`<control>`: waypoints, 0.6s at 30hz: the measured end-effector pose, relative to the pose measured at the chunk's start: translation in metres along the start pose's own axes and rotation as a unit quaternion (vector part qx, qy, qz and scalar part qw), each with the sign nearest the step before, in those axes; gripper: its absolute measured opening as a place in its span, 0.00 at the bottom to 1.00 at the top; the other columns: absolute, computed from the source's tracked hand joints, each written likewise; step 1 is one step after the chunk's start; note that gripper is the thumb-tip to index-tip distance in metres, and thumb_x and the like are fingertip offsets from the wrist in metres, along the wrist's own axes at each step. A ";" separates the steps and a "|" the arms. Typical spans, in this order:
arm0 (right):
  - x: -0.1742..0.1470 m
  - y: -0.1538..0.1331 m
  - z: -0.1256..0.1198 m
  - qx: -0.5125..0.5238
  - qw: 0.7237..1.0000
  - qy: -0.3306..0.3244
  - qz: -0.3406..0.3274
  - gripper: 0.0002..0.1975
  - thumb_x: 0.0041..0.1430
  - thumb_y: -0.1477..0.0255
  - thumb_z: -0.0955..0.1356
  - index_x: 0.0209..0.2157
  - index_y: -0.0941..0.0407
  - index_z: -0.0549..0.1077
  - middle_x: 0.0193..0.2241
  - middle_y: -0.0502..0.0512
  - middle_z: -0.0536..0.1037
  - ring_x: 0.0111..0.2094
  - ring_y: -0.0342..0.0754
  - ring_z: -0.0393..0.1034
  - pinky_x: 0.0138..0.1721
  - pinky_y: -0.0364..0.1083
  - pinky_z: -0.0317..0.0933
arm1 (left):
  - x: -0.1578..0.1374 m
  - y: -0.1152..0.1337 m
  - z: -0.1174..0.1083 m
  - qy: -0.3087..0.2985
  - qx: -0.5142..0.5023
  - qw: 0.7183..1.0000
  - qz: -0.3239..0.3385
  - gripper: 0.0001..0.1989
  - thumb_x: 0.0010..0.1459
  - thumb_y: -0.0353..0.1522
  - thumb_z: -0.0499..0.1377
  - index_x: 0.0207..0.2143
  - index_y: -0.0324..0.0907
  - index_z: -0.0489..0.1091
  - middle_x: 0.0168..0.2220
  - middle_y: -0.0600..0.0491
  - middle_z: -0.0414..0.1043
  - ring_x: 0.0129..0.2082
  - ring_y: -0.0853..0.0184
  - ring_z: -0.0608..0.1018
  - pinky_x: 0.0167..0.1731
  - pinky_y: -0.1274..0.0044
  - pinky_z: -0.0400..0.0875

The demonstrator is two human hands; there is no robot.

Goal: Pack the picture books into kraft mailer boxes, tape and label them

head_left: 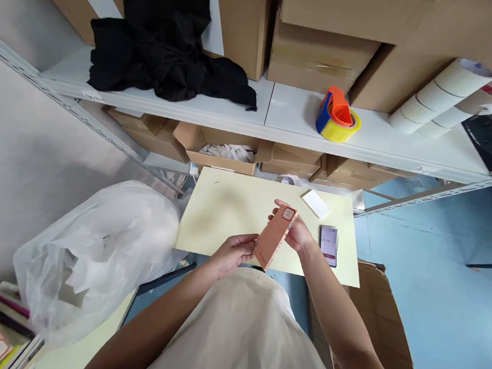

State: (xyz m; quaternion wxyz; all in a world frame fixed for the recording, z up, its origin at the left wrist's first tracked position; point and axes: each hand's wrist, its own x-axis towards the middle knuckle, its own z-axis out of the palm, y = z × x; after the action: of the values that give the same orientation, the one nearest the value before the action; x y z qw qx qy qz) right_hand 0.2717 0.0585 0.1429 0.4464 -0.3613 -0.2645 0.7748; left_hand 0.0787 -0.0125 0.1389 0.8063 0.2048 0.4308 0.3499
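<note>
Shelves of white metal (278, 124) are seen behind a pale yellow table (225, 217). Above it, a slim pink cardboard box (274, 238) is gripped at its ends by the left hand (233, 254) and right hand (296, 231).

Bright even overhead light, soft shadow on table (226, 206); sharp ctr, wide-angle bending at edges.

Dark rectangular phone (328, 245), lying near the right edge of the pale yellow tabletop (226, 211): screen showing digits, too small to read. Salmon-pink slim carton (274, 238): white end label showing, print illegible.
</note>
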 end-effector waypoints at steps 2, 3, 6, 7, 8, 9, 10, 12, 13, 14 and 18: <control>0.001 -0.001 -0.001 -0.010 1.000 0.016 -0.012 0.13 0.44 0.66 0.75 0.34 0.50 0.73 0.27 0.46 0.75 0.31 0.43 0.71 0.34 0.43 0.65 | -0.003 0.003 -0.003 0.017 -0.003 1.000 0.015 0.22 0.43 0.38 0.69 0.42 0.40 0.75 0.41 0.46 0.76 0.43 0.60 0.76 0.43 0.72 0.66; 0.002 -0.002 -0.002 -0.016 1.000 0.020 -0.015 0.12 0.45 0.66 0.75 0.31 0.51 0.73 0.26 0.46 0.75 0.29 0.42 0.71 0.33 0.43 0.65 | -0.005 0.005 -0.006 0.026 -0.011 0.999 0.023 0.21 0.44 0.41 0.67 0.41 0.41 0.75 0.42 0.45 0.76 0.44 0.60 0.75 0.43 0.72 0.67; 0.000 -0.006 -0.002 -0.042 0.998 0.048 -0.020 0.13 0.43 0.65 0.76 0.27 0.53 0.71 0.26 0.45 0.75 0.27 0.40 0.69 0.31 0.41 0.65 | -0.010 0.009 -0.014 0.043 -0.045 0.997 0.053 0.25 0.47 0.52 0.61 0.38 0.41 0.75 0.44 0.45 0.75 0.45 0.59 0.76 0.42 0.70 0.69; 0.000 -0.008 -0.001 -0.051 0.997 0.063 -0.022 0.13 0.42 0.65 0.76 0.27 0.53 0.71 0.25 0.45 0.75 0.27 0.40 0.69 0.30 0.41 0.65 | -0.012 0.010 -0.016 0.051 -0.044 0.995 0.070 0.26 0.46 0.53 0.61 0.38 0.42 0.75 0.44 0.46 0.75 0.43 0.59 0.76 0.41 0.69 0.70; -0.001 -0.009 0.000 -0.058 0.995 0.077 -0.023 0.14 0.41 0.65 0.76 0.27 0.53 0.70 0.25 0.45 0.75 0.27 0.40 0.69 0.29 0.41 0.65 | -0.013 0.011 -0.018 0.065 -0.029 0.994 0.088 0.26 0.45 0.52 0.62 0.37 0.42 0.74 0.42 0.46 0.76 0.41 0.60 0.77 0.41 0.69 0.70; -0.002 -0.010 0.001 -0.065 0.994 0.090 -0.024 0.14 0.41 0.65 0.77 0.27 0.53 0.70 0.25 0.44 0.75 0.26 0.40 0.68 0.29 0.41 0.65 | -0.014 0.012 -0.020 0.080 -0.002 0.991 0.105 0.24 0.44 0.49 0.64 0.37 0.41 0.74 0.40 0.47 0.76 0.39 0.62 0.77 0.41 0.69 0.71; -0.003 -0.012 0.003 -0.070 0.992 0.099 -0.026 0.15 0.41 0.64 0.77 0.27 0.53 0.70 0.24 0.44 0.74 0.26 0.40 0.68 0.28 0.41 0.65 | -0.014 0.012 -0.021 0.097 0.030 0.988 0.120 0.22 0.42 0.46 0.67 0.36 0.40 0.74 0.37 0.49 0.77 0.36 0.63 0.78 0.42 0.70 0.71; -0.005 -0.014 0.005 -0.078 0.991 0.108 -0.029 0.15 0.41 0.63 0.76 0.27 0.53 0.70 0.24 0.45 0.74 0.26 0.40 0.69 0.29 0.41 0.66 | -0.013 0.011 -0.022 0.127 0.080 0.979 0.140 0.19 0.41 0.41 0.69 0.33 0.39 0.74 0.31 0.51 0.76 0.31 0.66 0.78 0.43 0.70 0.71; -0.006 -0.015 0.005 -0.080 0.990 0.109 -0.031 0.15 0.42 0.62 0.76 0.28 0.53 0.71 0.25 0.45 0.75 0.27 0.40 0.69 0.29 0.42 0.67 | -0.012 0.010 -0.022 0.134 0.092 0.976 0.146 0.18 0.41 0.41 0.69 0.32 0.39 0.74 0.28 0.53 0.75 0.30 0.67 0.78 0.43 0.71 0.71; -0.007 -0.016 0.005 -0.082 0.990 0.109 -0.032 0.15 0.43 0.61 0.75 0.29 0.53 0.71 0.25 0.46 0.75 0.27 0.41 0.70 0.29 0.42 0.67 | -0.011 0.009 -0.022 0.135 0.093 0.975 0.151 0.18 0.42 0.41 0.68 0.32 0.39 0.74 0.27 0.53 0.75 0.28 0.68 0.77 0.42 0.71 0.71; -0.011 -0.018 0.001 -0.089 0.988 0.117 -0.040 0.16 0.45 0.59 0.74 0.33 0.52 0.73 0.28 0.47 0.76 0.26 0.41 0.71 0.25 0.41 0.67 | -0.010 0.006 -0.024 0.122 0.080 0.977 0.154 0.17 0.43 0.42 0.67 0.31 0.39 0.75 0.26 0.55 0.73 0.25 0.70 0.75 0.39 0.72 0.72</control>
State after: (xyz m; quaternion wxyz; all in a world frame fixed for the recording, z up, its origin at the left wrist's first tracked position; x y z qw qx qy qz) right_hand 0.2836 0.0568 0.1601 0.4713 -0.4770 -0.2923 0.6818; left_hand 0.0525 -0.0151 0.1345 0.6652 0.2881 0.5155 0.4568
